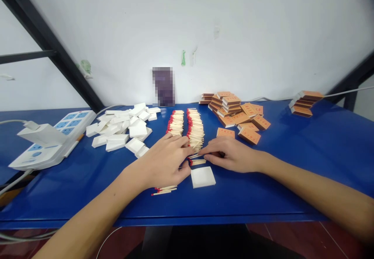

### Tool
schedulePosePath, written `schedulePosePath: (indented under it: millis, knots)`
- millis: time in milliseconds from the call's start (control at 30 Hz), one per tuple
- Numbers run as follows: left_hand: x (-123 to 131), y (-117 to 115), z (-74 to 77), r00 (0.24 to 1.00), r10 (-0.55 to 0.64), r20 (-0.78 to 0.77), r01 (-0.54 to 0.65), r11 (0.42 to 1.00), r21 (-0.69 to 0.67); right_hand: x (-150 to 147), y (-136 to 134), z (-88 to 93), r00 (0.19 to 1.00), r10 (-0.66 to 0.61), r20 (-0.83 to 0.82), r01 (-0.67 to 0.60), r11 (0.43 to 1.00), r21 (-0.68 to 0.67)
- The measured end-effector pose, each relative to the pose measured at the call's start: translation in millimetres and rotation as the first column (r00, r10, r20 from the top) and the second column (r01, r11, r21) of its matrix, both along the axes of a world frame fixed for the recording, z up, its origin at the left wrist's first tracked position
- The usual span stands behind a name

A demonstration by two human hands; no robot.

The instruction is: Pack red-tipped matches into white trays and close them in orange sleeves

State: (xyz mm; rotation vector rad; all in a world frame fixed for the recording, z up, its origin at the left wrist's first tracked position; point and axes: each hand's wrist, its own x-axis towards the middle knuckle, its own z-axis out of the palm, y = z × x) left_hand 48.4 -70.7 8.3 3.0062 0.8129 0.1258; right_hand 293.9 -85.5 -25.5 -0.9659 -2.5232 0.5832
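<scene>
Two long rows of red-tipped matches lie on the blue table. My left hand lies palm down at the near end of the rows, fingers together over several matches. My right hand rests flat beside it, its fingertips pinching at a small bunch of matches. A white inner matchbox tray sits just in front of both hands. A few loose matches lie under my left wrist.
A heap of white trays lies at the left. Orange matchbox sleeves are piled right of the matches, with another stack far right. A power strip with a plugged adapter sits at the left edge. A wall stands behind.
</scene>
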Motion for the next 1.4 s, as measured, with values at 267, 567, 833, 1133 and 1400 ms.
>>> schedulePosePath:
  millis: [267, 567, 833, 1133, 1400]
  knots:
    - [0.2, -0.2, 0.7, 1.000, 0.002, -0.003, -0.002, 1.000, 0.005, -0.8, -0.6, 2.5, 1.000, 0.005, -0.017, -0.005, 1.000, -0.025]
    - [-0.8, -0.7, 1.9, 1.000, -0.006, -0.008, 0.006, 1.000, 0.020, -1.6, -0.8, 2.7, 0.999, -0.017, -0.030, 0.016, 0.999, -0.039]
    - [0.1, -0.3, 1.8, 1.000, -0.011, -0.006, 0.011, 1.000, 0.026, -1.2, -1.0, 2.6, 1.000, -0.020, -0.017, 0.019, 0.999, -0.035]
    - [1.2, -0.4, 3.0, 1.000, -0.008, -0.014, 0.008, 1.000, 0.031, -2.5, 0.1, 3.1, 0.999, -0.005, 0.038, 0.004, 1.000, 0.014]
    - [1.6, -1.4, 3.4, 1.000, -0.003, -0.017, 0.003, 0.999, 0.040, -2.2, -0.4, 3.6, 0.999, -0.029, 0.021, 0.029, 0.999, -0.017]
